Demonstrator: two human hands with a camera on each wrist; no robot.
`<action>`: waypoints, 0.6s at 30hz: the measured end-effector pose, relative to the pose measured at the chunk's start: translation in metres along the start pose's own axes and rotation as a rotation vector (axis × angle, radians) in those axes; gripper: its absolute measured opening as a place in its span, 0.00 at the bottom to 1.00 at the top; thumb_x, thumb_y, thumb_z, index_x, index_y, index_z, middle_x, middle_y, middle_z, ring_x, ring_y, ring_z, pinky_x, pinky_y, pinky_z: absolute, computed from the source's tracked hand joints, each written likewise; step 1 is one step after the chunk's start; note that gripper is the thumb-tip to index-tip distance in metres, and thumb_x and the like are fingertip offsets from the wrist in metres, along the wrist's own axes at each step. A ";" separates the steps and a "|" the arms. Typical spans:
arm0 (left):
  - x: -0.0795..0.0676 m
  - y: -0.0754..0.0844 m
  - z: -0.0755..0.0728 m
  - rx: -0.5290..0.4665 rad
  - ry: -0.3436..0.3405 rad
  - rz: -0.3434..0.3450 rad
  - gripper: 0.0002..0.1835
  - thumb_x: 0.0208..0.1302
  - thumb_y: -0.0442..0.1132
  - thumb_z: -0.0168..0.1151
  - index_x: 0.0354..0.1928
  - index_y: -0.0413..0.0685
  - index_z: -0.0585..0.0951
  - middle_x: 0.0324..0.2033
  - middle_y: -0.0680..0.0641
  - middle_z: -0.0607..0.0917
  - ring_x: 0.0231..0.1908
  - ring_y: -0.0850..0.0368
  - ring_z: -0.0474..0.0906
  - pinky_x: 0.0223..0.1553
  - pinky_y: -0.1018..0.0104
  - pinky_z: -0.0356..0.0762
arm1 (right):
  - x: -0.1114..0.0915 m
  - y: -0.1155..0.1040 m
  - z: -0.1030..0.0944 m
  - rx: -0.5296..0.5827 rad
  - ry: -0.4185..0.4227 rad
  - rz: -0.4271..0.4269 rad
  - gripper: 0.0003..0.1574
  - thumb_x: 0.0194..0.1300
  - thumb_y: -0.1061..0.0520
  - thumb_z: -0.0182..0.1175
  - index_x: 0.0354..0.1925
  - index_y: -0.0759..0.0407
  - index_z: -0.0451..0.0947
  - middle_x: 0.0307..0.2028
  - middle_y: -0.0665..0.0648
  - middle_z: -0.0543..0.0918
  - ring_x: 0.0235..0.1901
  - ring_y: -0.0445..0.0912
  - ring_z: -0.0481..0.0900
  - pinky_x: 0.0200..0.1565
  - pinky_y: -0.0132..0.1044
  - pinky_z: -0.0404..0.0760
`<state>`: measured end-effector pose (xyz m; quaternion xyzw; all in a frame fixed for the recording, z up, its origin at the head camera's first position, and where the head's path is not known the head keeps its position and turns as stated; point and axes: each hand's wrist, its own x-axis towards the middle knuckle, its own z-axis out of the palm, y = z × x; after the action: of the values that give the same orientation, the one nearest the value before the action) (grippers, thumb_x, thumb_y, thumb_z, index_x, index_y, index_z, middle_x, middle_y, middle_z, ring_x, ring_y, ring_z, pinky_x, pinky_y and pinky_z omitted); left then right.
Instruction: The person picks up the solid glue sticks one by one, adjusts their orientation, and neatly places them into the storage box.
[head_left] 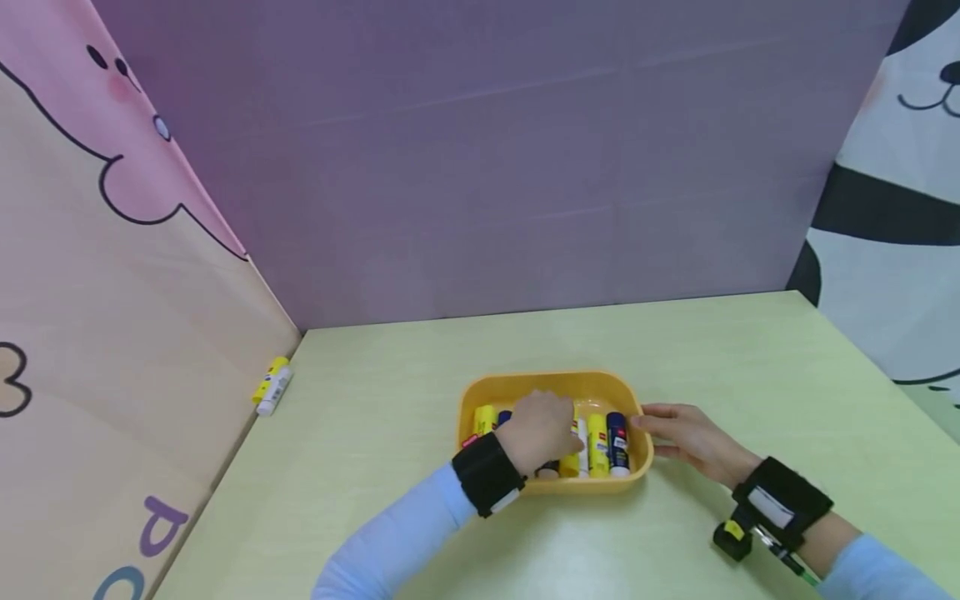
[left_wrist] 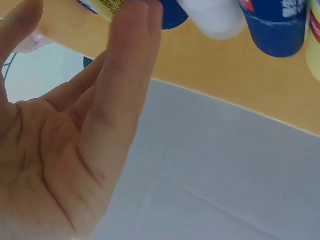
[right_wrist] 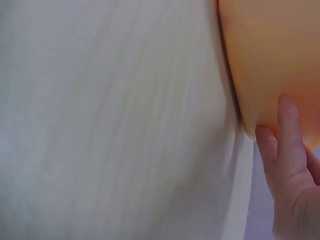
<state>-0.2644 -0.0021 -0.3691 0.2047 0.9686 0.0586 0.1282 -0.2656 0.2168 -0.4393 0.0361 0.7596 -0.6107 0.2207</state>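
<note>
In the head view, my left hand (head_left: 542, 432) reaches down into a yellow-orange tray (head_left: 487, 385) among several glue sticks. The left wrist view shows its fingertips by a yellow glue stick (left_wrist: 107, 6); whether they pinch it is hidden. Right of the hand lie a yellow glue stick (head_left: 597, 446) and a navy one (head_left: 617, 443), side by side. Left of it are another yellow glue stick (head_left: 485, 419) and a partly covered navy one. My right hand (head_left: 693, 437) touches the tray's right end, its fingers fairly straight against the outer wall (right_wrist: 280, 60).
Two more glue sticks, one yellow (head_left: 270, 379) and one white (head_left: 274, 392), lie at the table's left edge by the printed side panel (head_left: 135, 333). A purple panel (head_left: 480, 167) stands behind the pale table (head_left: 360, 417). Another printed panel (head_left: 900, 275) is on the right.
</note>
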 end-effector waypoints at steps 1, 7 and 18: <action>-0.001 -0.001 -0.001 -0.001 0.002 0.006 0.15 0.55 0.54 0.63 0.30 0.49 0.79 0.16 0.53 0.72 0.18 0.59 0.69 0.18 0.71 0.62 | 0.000 0.000 0.000 0.004 0.000 -0.001 0.41 0.65 0.48 0.53 0.64 0.73 0.54 0.61 0.72 0.64 0.53 0.54 0.74 0.49 0.44 0.77; -0.008 -0.009 -0.003 0.006 0.030 0.053 0.18 0.55 0.53 0.63 0.43 0.50 0.79 0.24 0.53 0.75 0.25 0.59 0.70 0.25 0.72 0.68 | 0.001 0.002 -0.001 0.020 0.002 -0.003 0.42 0.64 0.47 0.55 0.64 0.73 0.54 0.61 0.72 0.64 0.53 0.54 0.75 0.49 0.44 0.77; -0.024 -0.025 -0.018 0.133 0.190 0.120 0.21 0.59 0.53 0.59 0.50 0.48 0.76 0.33 0.51 0.80 0.26 0.60 0.70 0.24 0.72 0.71 | 0.003 0.003 -0.001 0.002 0.014 0.013 0.42 0.64 0.47 0.54 0.64 0.73 0.54 0.62 0.73 0.62 0.55 0.57 0.73 0.49 0.44 0.77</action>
<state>-0.2578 -0.0357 -0.3507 0.2637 0.9642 0.0208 0.0184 -0.2676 0.2173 -0.4429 0.0456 0.7601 -0.6099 0.2195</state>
